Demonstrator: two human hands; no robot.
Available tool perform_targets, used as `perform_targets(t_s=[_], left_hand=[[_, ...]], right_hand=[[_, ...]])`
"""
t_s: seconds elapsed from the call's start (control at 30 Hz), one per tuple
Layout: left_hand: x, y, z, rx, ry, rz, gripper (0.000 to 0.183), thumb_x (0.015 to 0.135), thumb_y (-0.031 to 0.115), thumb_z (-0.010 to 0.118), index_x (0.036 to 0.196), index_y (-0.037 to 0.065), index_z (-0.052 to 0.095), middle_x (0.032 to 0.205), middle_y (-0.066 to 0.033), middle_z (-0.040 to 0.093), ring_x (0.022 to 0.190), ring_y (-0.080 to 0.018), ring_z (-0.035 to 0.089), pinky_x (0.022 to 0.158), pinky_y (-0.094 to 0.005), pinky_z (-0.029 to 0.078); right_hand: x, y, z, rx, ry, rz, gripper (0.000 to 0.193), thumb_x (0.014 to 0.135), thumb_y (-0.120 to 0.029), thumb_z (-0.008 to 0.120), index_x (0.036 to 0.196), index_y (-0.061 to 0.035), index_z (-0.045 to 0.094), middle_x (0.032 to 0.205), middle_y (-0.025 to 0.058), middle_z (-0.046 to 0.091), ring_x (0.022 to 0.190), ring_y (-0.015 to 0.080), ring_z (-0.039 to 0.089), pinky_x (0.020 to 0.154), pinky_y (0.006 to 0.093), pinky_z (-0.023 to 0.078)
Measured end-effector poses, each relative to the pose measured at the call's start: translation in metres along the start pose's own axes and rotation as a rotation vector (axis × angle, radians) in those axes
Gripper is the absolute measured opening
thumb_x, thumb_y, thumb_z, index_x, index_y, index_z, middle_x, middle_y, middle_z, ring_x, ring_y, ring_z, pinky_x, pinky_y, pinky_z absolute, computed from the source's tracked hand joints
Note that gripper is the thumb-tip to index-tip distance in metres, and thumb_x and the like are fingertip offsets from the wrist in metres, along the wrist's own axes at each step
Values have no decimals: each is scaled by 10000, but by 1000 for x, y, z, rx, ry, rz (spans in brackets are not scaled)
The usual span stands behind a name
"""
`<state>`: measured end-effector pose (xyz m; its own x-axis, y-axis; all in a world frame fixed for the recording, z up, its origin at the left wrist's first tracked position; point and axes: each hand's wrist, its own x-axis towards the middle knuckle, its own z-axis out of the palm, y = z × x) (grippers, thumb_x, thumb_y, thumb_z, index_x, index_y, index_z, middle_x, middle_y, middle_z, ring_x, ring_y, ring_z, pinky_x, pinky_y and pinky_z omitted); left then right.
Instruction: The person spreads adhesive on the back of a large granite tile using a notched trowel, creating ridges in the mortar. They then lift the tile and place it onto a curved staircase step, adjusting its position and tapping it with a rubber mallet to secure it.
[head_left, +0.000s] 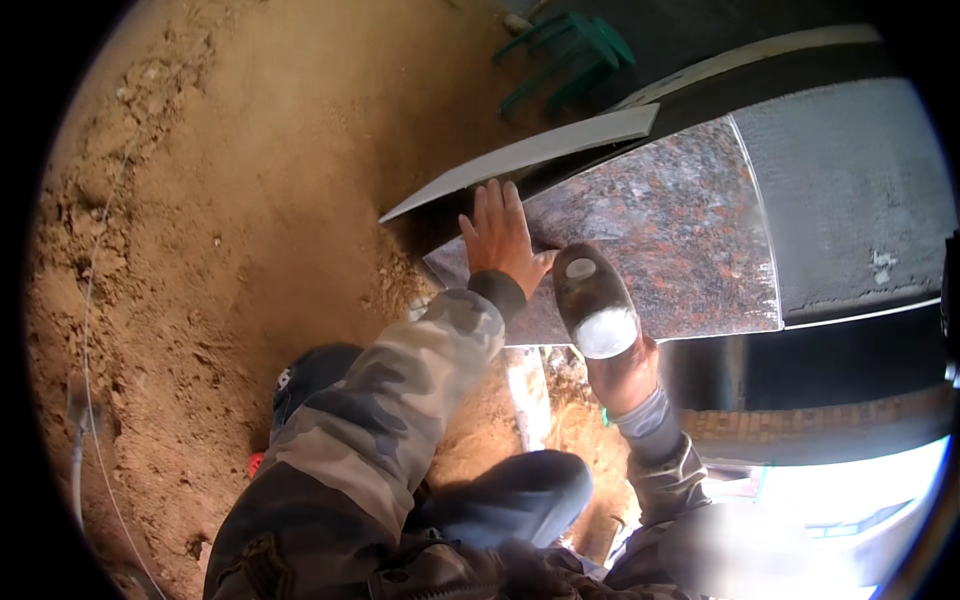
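A reddish-grey speckled stone slab (680, 225) lies in front of me, its right edge meeting a dark grey mortar surface (845, 190). My left hand (497, 238) is spread at the slab's left end with its fingers stretched out. It grips nothing. Beside it, my right hand (625, 378) is closed around what looks like a rubber mallet (592, 292), its dark head over the slab's near left part. The head has a whitish worn face and a pale oval spot. It hides most of the right fingers, and whether it touches the slab I cannot tell.
A pale flat strip (530, 152) slants just beyond the slab's left end. Farther back stands a green plastic stool (575, 60). Brown loose earth (220, 250) covers the left, with a thin string (88, 300) across it. Bright light fills the lower right.
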<state>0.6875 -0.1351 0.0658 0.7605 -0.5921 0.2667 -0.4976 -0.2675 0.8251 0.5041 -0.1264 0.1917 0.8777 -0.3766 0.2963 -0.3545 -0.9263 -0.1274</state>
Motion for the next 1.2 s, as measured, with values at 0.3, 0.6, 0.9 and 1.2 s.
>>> perform_targets(t_s=[0.3,0.6,0.9,1.2], left_hand=[[-42,6,38,-683,-125,-630,1279,698,607,824,1491,-150,163,1535,-394,175,1461,-480,180,1216,-473,173],[-42,8,51,-730,-56,-625,1270,695,623,807,1497,-125,167,1517,-428,160,1414,-524,264,1170,-493,277],[-49,-3,93,-1069,-144,-812,1310,656,735,762,1510,-72,184,1520,-385,210,1319,-517,411,1094,-513,375],[-40,5,42,-655,-201,-636,1271,692,688,771,1505,-91,181,1532,-385,205,1380,-506,350,1145,-502,315]], right_hand=[[29,-25,-26,-234,-135,141,430,757,-54,713,1151,40,570,861,192,702,754,385,689,667,438,539],[70,-49,-24,-212,-426,-90,393,816,-95,734,1142,42,561,827,180,621,687,347,647,622,442,522],[76,-16,-17,-325,-422,-112,509,752,20,689,1233,52,526,776,173,588,619,344,622,516,425,503],[81,-12,-34,-384,-170,-183,394,788,6,676,1166,49,572,789,181,607,607,345,637,528,436,508]])
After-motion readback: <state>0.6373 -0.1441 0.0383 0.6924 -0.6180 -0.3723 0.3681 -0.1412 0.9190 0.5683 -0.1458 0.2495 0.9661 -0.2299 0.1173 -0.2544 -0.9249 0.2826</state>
